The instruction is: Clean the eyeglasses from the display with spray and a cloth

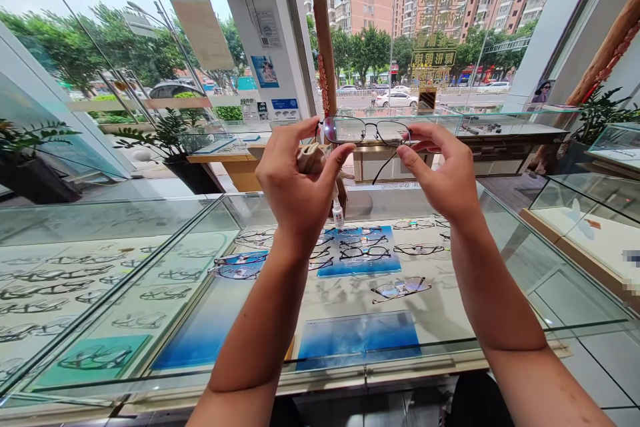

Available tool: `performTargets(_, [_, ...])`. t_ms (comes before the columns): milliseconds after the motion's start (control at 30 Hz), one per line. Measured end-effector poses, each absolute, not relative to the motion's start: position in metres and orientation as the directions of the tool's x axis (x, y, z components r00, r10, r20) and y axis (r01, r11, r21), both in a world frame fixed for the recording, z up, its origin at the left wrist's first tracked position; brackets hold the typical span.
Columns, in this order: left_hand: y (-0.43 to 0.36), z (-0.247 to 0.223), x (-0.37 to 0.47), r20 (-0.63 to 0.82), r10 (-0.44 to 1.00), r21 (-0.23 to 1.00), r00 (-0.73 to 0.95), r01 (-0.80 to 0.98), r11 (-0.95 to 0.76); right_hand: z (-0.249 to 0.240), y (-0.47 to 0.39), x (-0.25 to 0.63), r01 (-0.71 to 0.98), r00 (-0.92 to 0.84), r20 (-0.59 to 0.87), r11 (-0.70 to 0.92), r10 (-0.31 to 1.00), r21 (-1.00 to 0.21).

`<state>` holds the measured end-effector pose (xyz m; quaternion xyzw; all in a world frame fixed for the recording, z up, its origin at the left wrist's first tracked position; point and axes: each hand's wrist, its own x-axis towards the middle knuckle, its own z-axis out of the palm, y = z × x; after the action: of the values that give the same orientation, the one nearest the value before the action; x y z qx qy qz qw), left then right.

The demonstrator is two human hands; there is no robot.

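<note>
Raised in front of me is a pair of thin dark-framed eyeglasses, held level above the glass display case. My left hand pinches the left end of the frame between thumb and fingers, with a bunched beige cloth also in its palm. At the other end, the thumb and fingers of my right hand close on the frame near the right hinge. One dark temple arm hangs down at a slant beside that hand. A small white spray bottle stands below, beyond my left wrist.
Under my forearms, the glass display case holds several eyeglasses and blue cards. Another glass case adjoins on the left. Farther off are potted plants, a wooden post and large windows facing a street.
</note>
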<state>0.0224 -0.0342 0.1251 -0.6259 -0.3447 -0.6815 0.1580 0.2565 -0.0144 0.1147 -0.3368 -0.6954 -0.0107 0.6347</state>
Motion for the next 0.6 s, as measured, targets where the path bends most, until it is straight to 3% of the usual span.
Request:
performTargets(333, [-0.032,0.125,0.019,0.956,0.249,0.289,-0.155,0.633,-0.718,0.114,-0.015,0.255,0.485,0.046,0.89,0.769,0.454,-0.417])
performTargets(600, [-0.018,0.125,0.013,0.926,0.349,0.368,-0.146,0.56,-0.742,0.119,-0.028,0.245,0.519,0.108,0.944,0.792,0.313,-0.322])
